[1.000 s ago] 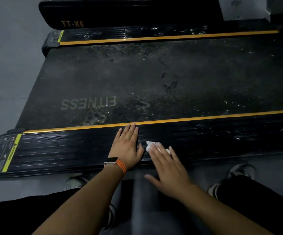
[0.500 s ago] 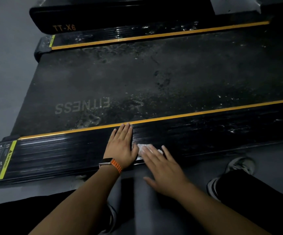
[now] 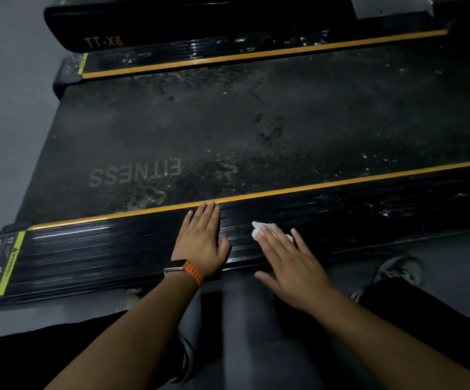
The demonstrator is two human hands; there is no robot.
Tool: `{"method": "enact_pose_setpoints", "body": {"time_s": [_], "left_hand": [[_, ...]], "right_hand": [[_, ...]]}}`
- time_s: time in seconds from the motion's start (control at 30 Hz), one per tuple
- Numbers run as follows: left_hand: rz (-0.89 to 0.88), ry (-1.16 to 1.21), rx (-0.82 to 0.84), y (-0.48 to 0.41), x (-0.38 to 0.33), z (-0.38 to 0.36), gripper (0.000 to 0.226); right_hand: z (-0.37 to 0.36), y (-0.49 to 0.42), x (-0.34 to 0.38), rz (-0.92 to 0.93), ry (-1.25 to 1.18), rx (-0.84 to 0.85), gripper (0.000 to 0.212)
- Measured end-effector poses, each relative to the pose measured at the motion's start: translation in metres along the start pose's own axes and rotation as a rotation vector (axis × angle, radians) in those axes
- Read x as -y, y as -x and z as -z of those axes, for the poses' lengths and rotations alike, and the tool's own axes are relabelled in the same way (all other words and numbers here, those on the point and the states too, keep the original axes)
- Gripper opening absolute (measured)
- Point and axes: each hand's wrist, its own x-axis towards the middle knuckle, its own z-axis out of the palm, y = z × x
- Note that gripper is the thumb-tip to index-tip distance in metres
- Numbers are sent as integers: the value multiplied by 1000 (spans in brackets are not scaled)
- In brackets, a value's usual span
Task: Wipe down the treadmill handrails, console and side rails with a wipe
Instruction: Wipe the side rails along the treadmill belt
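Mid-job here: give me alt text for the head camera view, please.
The right hand presses a white wipe flat against the treadmill's near side rail. The left hand rests flat on the same rail beside it, an orange-banded watch on its wrist; the dusty belt lies beyond.

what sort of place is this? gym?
Probably a gym or home workout room, dimly lit: a treadmill belt printed FITNESS, a ribbed side rail with an orange stripe, and a TT-X6 label on the far cover. Grey floor around it; nothing else tells which.
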Motion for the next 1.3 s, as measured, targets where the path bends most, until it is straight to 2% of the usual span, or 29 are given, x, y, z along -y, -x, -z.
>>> {"method": "enact_pose_setpoints", "body": {"time_s": [0.1,0.2,0.37,0.5,0.6,0.7,0.77,0.87,0.97,1.07,1.17,1.3], "left_hand": [[5,1,21,0,-1,3,81],[-3,9,12,1,-1,2,80],[0,20,-15,0,-1,1,78],[0,9,-4,1,-1,2,79],[-3,8,-18,0,-1,0,78],[-2,5,-26,0,0,-2,77],[-2,7,-26,-1,0,-2,76],[2,0,-21,0,-1,0,76],[0,2,-24,0,-2,0,76],[-6,-4,-40,1,-1,-2,74],[-3,0,-35,0,-1,-1,74],[1,-4,-13,0,-1,-1,76]], "right_hand": [[1,13,-24,-74,-6,-2,80],[1,5,-13,-156,-66,-4,83],[11,-23,-1,-17,-69,79,85],[12,-8,-35,-123,-87,67,85],[12,-17,-18,-199,-147,57,86],[13,-35,1,-116,-162,84,89],[18,-38,-11,-67,-117,124,91],[21,-26,-35,-156,-111,101,92],[24,-34,-23,-208,-149,129,95],[25,-54,0,-97,-177,150,101],[31,-57,-14,-28,-115,195,93],[33,-44,-41,-161,-125,169,92]]}}
